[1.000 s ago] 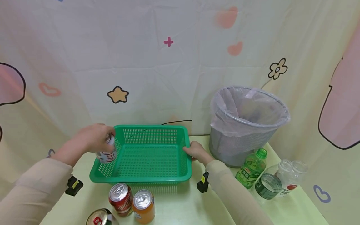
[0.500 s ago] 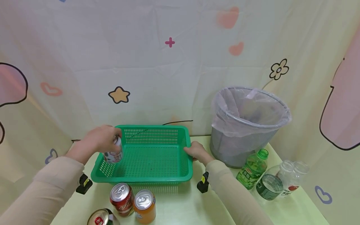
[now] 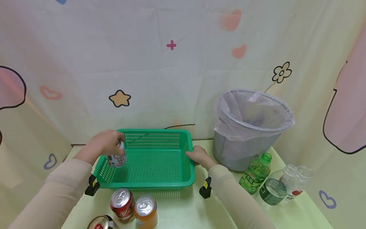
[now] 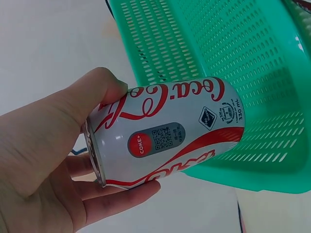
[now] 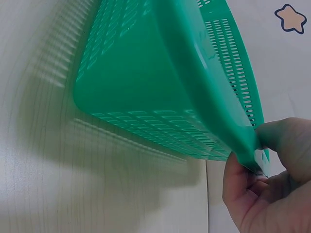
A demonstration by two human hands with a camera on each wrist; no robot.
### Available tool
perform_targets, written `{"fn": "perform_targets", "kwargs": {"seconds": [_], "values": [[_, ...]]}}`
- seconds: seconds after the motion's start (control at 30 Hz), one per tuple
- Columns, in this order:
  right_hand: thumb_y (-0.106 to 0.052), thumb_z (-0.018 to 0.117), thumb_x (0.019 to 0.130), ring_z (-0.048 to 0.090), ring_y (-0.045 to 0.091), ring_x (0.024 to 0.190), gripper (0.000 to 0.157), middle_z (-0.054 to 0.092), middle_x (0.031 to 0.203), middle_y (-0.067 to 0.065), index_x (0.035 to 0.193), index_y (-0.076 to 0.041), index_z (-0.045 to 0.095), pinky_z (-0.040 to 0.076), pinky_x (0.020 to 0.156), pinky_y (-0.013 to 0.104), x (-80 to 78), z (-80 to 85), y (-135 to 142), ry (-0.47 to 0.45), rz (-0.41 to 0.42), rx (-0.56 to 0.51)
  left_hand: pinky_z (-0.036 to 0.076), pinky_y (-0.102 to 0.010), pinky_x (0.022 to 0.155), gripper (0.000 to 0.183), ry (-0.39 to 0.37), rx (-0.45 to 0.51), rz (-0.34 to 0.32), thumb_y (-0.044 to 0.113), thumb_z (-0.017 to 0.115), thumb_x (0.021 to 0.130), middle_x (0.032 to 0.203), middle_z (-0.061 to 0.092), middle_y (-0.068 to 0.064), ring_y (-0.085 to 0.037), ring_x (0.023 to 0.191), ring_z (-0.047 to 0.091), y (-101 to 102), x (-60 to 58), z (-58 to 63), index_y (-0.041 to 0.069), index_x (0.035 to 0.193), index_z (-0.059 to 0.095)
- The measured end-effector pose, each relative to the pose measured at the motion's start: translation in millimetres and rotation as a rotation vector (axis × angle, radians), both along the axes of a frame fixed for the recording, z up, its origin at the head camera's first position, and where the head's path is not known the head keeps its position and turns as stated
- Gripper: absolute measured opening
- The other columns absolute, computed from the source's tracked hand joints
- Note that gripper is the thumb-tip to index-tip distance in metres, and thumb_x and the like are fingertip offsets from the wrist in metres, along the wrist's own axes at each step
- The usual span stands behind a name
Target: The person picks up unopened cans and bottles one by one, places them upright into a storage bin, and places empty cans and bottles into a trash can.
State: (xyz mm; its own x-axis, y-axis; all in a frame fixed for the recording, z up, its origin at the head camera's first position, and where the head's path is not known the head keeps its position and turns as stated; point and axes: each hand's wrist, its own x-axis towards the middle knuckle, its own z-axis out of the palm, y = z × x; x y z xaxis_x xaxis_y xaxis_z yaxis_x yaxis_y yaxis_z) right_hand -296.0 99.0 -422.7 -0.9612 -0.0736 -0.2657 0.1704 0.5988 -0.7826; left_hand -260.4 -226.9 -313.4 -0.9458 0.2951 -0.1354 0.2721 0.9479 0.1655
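My left hand (image 3: 110, 143) grips a white and red Coca-Cola can (image 4: 170, 128) near its top, thumb on one side and fingers on the other. In the head view the can hangs over the left end of a green plastic basket (image 3: 154, 185), its lower part inside the rim's outline; whether it touches the basket I cannot tell. My right hand (image 3: 199, 155) pinches the basket's right rim, thumb on top and fingers curled beneath, as the right wrist view shows. Before the basket stand a red can (image 3: 123, 205) and an orange can (image 3: 146, 212).
Another can (image 3: 100, 222) with a red tab is cut off at the bottom edge. A mesh bin (image 3: 237, 152) with a plastic liner stands at the back right. Beside it are a green bottle (image 3: 255, 174) and several clear containers, including a clear jar (image 3: 273, 191). A patterned curtain (image 3: 148, 63) hangs behind.
My left hand has carried the Coca-Cola can rightward, from the basket's left rim to over its inside. My right hand keeps its hold on the rim, and the basket stays put.
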Motion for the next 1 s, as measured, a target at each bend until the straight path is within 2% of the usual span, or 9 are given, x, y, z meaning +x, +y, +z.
{"fn": "perform_targets", "kwargs": {"seconds": [0.23,0.5,0.73,1.0], "values": [[-0.018,0.051,0.089,0.064,0.02,0.071,0.027,0.06,0.088,0.014,0.101,0.006,0.053,0.056,0.062,0.036,0.9,-1.5,0,0.013,0.003,0.003,0.048,-0.031,0.055,0.044,-0.032,0.012,0.046,0.024,0.069,0.073,0.093,0.059,-0.012,-0.021,0.069,0.057,-4,-8.6,-12.0,0.006,0.112,0.058],[-0.018,0.052,0.09,0.064,0.02,0.071,0.027,0.06,0.089,0.014,0.102,0.006,0.053,0.056,0.061,0.035,-0.2,-1.4,0,0.003,0.005,-0.003,0.049,-0.033,0.057,0.049,-0.079,0.01,0.094,0.025,0.068,0.074,0.092,0.059,-0.012,-0.019,0.064,0.06,-2,-18.2,-19.4,0.005,0.116,0.055],[-0.018,0.052,0.09,0.065,0.02,0.071,0.027,0.06,0.089,0.014,0.103,0.006,0.053,0.055,0.058,0.033,-1.1,-2.5,0,0.004,0.002,-0.004,0.05,-0.034,0.058,0.051,-0.089,0.027,0.099,0.024,0.068,0.074,0.097,0.059,-0.014,-0.02,0.069,0.059,4,-24.7,-29.2,0.002,0.119,0.054],[-0.019,0.052,0.09,0.064,0.019,0.07,0.027,0.06,0.089,0.013,0.103,0.005,0.053,0.055,0.057,0.032,-1.8,-4.3,1,0.017,0.003,0.01,0.049,-0.035,0.058,0.052,-0.083,0.031,0.113,0.024,0.068,0.075,0.104,0.06,-0.014,-0.023,0.076,0.058,7,-32.6,-46.0,0.002,0.12,0.054]]}}
